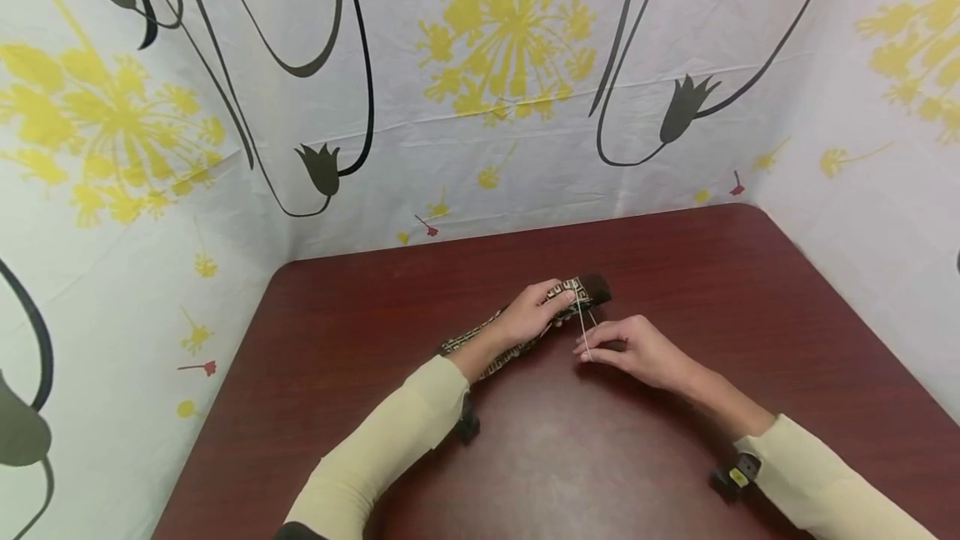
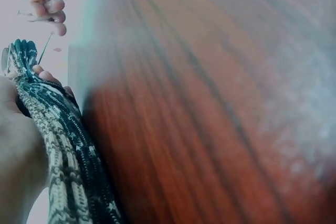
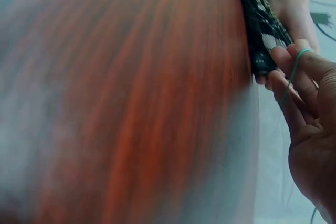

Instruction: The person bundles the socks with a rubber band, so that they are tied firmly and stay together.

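A long, narrow bundle of dark brown knit fabric (image 1: 597,288) with a cream geometric pattern lies slantwise over the table; its exact kind is unclear. My left hand (image 1: 528,313) grips it near its far end, thumb on top. A thin pale rubber band (image 1: 582,319) stretches from that end to my right hand (image 1: 637,350), whose thumb and bent fingers hold it taut. In the right wrist view the band (image 3: 294,74) looks greenish and runs across the fingers. The left wrist view shows the knit bundle (image 2: 68,145) extending back along the left forearm.
The dark red wooden table (image 1: 585,457) has rounded far corners. White cloth walls (image 1: 480,182) with yellow and grey flower prints stand behind it and on both sides. A small dark wrist camera (image 1: 731,477) sits by the right cuff, and another (image 1: 467,422) by the left.
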Tool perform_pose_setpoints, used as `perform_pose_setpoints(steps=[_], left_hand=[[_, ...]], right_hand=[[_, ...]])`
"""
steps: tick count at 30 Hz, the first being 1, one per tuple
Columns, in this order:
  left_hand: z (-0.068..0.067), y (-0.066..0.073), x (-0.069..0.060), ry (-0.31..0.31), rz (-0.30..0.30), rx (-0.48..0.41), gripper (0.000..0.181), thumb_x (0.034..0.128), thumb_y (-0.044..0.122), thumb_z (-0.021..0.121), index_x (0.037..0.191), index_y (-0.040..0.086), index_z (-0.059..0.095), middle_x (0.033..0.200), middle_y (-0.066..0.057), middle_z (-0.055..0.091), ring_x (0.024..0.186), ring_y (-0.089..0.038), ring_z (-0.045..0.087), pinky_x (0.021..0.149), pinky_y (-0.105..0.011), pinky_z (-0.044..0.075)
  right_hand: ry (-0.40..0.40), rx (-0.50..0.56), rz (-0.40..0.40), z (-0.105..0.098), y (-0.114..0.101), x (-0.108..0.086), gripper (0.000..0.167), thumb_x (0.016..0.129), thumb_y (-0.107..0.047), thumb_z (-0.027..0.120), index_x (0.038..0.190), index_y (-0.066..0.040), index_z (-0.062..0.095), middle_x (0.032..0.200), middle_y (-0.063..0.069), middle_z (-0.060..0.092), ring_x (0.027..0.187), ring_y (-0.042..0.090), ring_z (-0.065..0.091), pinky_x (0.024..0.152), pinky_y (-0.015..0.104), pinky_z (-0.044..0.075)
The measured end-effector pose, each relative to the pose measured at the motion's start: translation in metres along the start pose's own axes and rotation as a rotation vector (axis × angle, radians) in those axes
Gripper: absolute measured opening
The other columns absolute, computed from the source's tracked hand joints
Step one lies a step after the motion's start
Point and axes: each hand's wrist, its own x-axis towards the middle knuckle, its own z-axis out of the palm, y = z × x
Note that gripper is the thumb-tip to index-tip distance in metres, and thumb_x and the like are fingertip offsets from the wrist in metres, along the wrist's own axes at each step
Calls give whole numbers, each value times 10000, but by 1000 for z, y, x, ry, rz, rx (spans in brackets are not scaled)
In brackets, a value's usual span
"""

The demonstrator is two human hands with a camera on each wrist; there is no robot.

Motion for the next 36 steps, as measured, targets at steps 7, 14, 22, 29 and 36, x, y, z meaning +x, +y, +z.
perform_pose_setpoints(steps=[7,14,22,29,36], left_hand=[[0,1,1,-7,-35,-20,362,1141,393,501,1275,101,666,949,-20,687,842,-123,649,820,-278,516],[1,6,1,-8,-49,-84,329,1131,327,548,1393,164,661,990,-26,695,779,-136,639,704,-261,536],[0,7,1,-3,-15,-41,336,1129,333,551,1385,152,670,1227,0,721,1115,-90,638,969,-285,498],[-2,3,2,-30,40,-136,338,1146,298,511,1349,74,662,1153,-55,717,987,-73,624,878,-254,497],[-3,1,3,-1,79,-111,303,1147,227,511,1342,46,656,1157,-111,733,1019,-96,650,894,-240,519]], right_hand=[[-36,-106,-222,2,-8,6,190,934,56,768,1039,-92,828,1057,-15,801,1034,243,757,971,111,473],[-43,-187,-334,5,-17,14,548,830,281,632,1201,-83,806,1204,-33,779,1092,164,748,965,143,504],[-1,-299,-561,6,-26,27,350,1001,70,653,1285,-96,770,1286,46,752,1151,208,735,1010,271,537],[71,-428,-708,12,-31,36,280,1058,-162,689,1312,-62,752,1305,98,740,1173,273,728,947,336,583],[299,-623,-692,24,-33,40,348,1123,-211,569,1316,36,721,1364,185,694,1185,325,716,990,458,561]])
